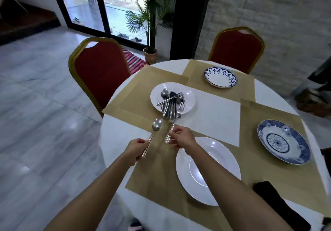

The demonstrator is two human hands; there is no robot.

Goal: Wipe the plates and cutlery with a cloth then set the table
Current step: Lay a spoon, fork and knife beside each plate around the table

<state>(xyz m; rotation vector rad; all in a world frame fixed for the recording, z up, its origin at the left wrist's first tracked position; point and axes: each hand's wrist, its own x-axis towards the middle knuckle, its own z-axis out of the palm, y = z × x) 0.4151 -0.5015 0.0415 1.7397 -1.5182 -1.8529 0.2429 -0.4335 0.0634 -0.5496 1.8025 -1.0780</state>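
A round white table (112, 132) carries four tan placemats (157, 177), seen from above. At the left, the left hand (135, 150) grips the handle of a spoon (157, 124), whose bowl points away over a mat. Just to its right, the right hand (180, 137) pinches the handle of a fork (172, 126). The fork's tines reach onto a white plate (189, 96) heaped with the remaining cutlery (170, 103).

Under the right forearm sits a bare deep white plate (229, 159). Further right are a blue-rimmed plate (220, 77) at the far place and a blue patterned plate (283, 142) at the right. A dark cloth (265, 191) lies at the near right edge, apart from both hands.

The wiping looks finished, and a plate stands on each mat. No cutlery lies beside any plate, so laying it out has barely begun.
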